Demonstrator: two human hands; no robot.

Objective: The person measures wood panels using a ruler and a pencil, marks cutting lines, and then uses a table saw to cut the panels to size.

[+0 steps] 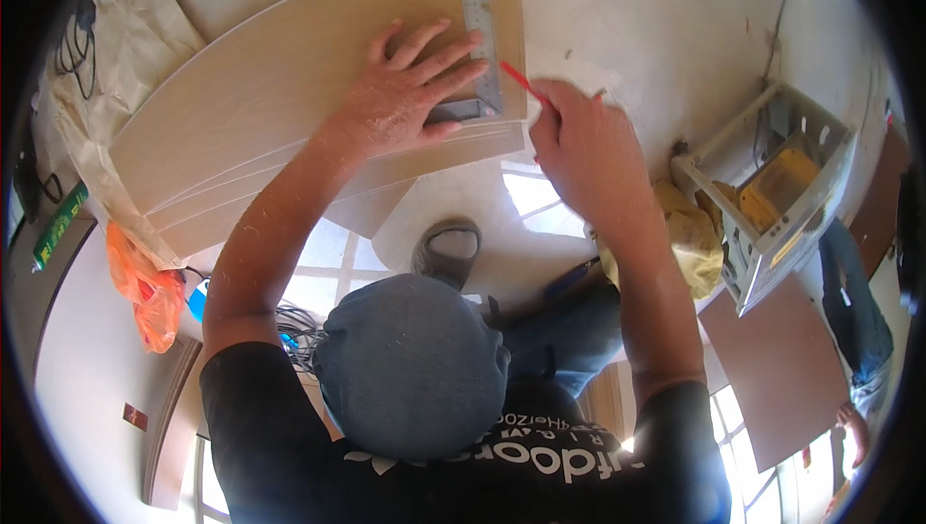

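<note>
My left hand (410, 90) lies with spread fingers on a curved, pale wooden board (251, 99), beside and partly over the handle of a metal try square (473, 3). The square's long blade runs along the board's right end, with stacked sheets beneath. My right hand (579, 143) is closed round a red pencil (516, 78), whose front end points up and left to just beside the square's blade. Any mark under it is too small to make out.
Beige cloth (116, 32), cables and an orange bag (145, 292) lie left. Right are yellow cloth (690, 254), a pale frame (781, 104) with a yellow item, a brown panel (762, 370) and a person in jeans (849, 321). My shoe (449, 249) is below the boards.
</note>
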